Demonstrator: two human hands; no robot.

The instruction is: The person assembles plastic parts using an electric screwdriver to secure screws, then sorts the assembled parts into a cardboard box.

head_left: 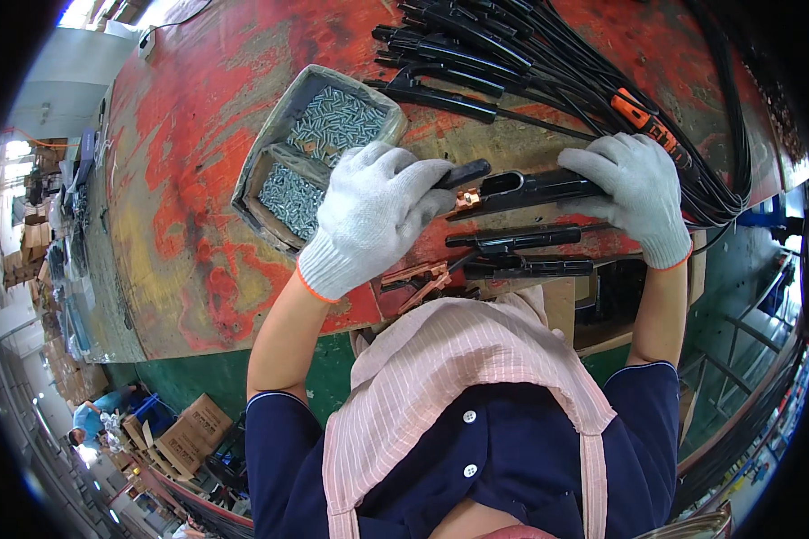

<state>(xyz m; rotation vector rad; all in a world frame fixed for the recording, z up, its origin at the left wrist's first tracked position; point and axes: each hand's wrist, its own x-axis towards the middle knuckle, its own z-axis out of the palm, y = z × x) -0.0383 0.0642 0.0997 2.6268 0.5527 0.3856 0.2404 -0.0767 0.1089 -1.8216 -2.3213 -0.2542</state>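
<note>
My left hand (367, 202), in a grey-white knit glove, has its fingers closed around a short black part (470, 172) that sticks out to the right. Just below that part is the copper-coloured end (467, 199) of a black welding electrode holder (544, 189). My right hand (627, 184), gloved likewise, grips the holder's handle from the right. Two more black holders (517, 237) lie on the table just below, beside loose copper pieces (422, 286). Fingertips of both hands are partly hidden.
A two-compartment tray (268, 148) of small metal screws (333, 119) stands beside my left hand. Several black holders (458, 76) are piled at the back, their cables (724, 171) running right. An orange-and-black tool (636, 112) lies on those cables. An open cardboard box (562, 314) sits at the near edge.
</note>
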